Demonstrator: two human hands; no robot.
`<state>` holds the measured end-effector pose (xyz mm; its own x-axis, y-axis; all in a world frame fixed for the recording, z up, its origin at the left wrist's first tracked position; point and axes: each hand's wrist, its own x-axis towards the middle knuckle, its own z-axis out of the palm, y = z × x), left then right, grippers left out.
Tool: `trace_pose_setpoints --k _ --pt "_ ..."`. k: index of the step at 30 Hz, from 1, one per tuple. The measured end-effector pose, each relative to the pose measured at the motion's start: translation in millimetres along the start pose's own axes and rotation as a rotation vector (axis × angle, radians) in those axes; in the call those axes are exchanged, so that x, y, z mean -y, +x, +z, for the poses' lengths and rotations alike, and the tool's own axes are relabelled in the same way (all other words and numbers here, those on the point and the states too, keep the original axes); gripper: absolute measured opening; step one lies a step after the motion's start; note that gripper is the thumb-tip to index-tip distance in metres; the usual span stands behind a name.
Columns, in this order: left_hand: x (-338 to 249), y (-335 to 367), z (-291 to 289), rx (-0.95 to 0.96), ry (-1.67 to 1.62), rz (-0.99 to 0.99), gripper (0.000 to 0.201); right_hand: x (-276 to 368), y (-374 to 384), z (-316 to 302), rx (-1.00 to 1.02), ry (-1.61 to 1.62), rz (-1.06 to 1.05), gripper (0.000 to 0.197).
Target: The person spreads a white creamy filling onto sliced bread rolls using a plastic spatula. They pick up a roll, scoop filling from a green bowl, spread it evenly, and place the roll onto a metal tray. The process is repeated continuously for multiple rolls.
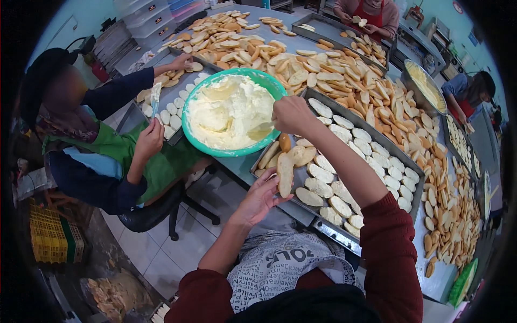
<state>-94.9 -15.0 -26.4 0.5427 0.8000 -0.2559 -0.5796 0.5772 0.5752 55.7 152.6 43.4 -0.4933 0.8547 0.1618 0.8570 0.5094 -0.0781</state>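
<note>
My left hand (259, 200) grips an oval slice of bread (285, 175), its cut face showing, in front of the green bowl's near right side. Above the right rim of that green bowl (188, 129), my right hand (292, 114) is closed on a spatula; its handle is hidden in the fist and the blade (260, 131) dips into the pale yellow cream (229, 107). Below my right forearm lies a metal tray (417, 207) with rows of cream-coated slices (363, 146). Uncoated bread pieces (301, 154) sit in its left corner, close to my left hand.
Loose bread halves (334, 75) are heaped across the metal table. On the left, a co-worker in a green apron (116, 156) holds a spatula (155, 97) over another tray. Two more people work at the far side. A second cream bowl (423, 89) stands at right.
</note>
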Motion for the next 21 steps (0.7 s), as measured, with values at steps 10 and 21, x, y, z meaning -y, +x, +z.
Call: trace_pose_setpoints --k 10,21 --pt "-5 -3 -5 0.003 -0.040 0.075 0.047 -4 17 -6 0.359 0.651 0.135 0.020" --pt "-16 -1 -14 -0.045 -0.076 0.221 0.044 -42 -64 -8 0.093 1.336 0.491 0.024"
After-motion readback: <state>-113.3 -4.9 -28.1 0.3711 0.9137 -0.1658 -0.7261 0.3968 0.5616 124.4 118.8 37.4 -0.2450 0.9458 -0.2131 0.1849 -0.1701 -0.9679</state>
